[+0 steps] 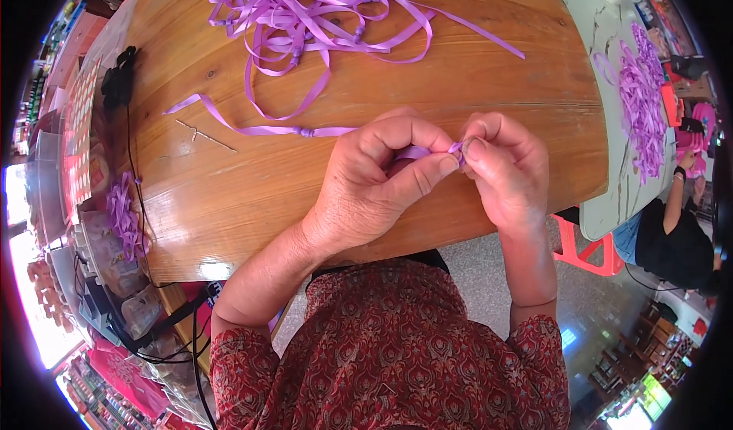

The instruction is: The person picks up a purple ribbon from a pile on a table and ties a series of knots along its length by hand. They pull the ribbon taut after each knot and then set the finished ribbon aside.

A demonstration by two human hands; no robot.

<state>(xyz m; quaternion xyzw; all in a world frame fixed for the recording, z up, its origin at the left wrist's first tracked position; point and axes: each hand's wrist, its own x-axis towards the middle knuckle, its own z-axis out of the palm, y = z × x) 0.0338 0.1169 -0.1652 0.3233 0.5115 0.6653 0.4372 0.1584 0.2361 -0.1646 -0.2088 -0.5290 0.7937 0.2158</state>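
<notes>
A purple ribbon (263,131) runs across the table from the left, bearing a small cluster of darker purple beads (304,132), and passes into my hands. My left hand (385,167) pinches it between thumb and forefinger. Fingertip to fingertip with it, my right hand (504,163) is closed on the same ribbon, where a small twisted loop or knot shows between the fingers. The fingers partly hide that bit. Beyond my hands lies a tangled heap of purple ribbons (305,3) with beads on several strands.
A thin beige twig-like tool (205,135) lies on the wooden table (458,79). More purple ribbons (641,109) are piled on a white side table (599,209) at right, above a red stool (588,254). Another person (676,224) is at far right. A black cable (135,155) hangs along the left edge.
</notes>
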